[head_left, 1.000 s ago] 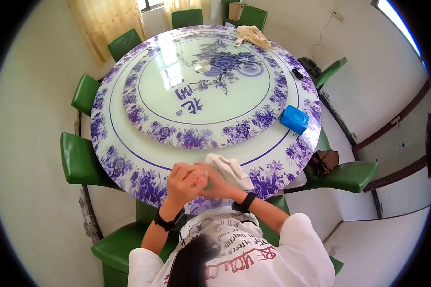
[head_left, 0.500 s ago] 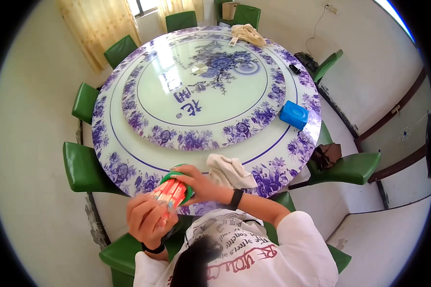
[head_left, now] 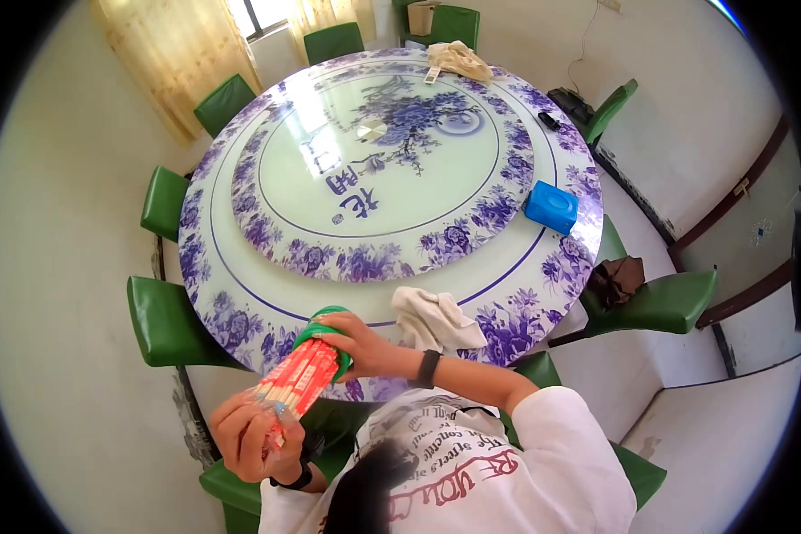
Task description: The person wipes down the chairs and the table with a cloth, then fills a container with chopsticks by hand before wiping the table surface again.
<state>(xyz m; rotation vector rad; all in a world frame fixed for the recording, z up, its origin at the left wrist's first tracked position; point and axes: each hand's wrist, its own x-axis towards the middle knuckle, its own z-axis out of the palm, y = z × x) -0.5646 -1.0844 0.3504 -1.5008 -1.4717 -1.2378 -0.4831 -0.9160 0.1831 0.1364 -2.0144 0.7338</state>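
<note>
My left hand [head_left: 256, 438] is wrapped round the lower end of a bundle of chopsticks [head_left: 301, 376] in red-and-white paper wrappers. The other end of the bundle sits inside a green holder [head_left: 331, 319], whose rim encircles it. My right hand [head_left: 365, 345] grips that holder from the right side, fingers over its top. Both hands are at the near edge of the round table, with the bundle slanting down to the left. A crumpled whitish cloth [head_left: 432, 319] lies on the table just beyond my right forearm.
The round table [head_left: 280, 303] has a purple floral border and a raised turntable [head_left: 329, 254]. A blue box [head_left: 552, 207] stands at its right side. A beige cloth bag [head_left: 459, 60] and a small black object [head_left: 548, 121] lie farther back. Green chairs [head_left: 171, 322] ring the table.
My left hand has moved down and left, and a longer stretch of the chopsticks now shows outside the green holder. My right hand still grips the holder. The view has shifted slightly.
</note>
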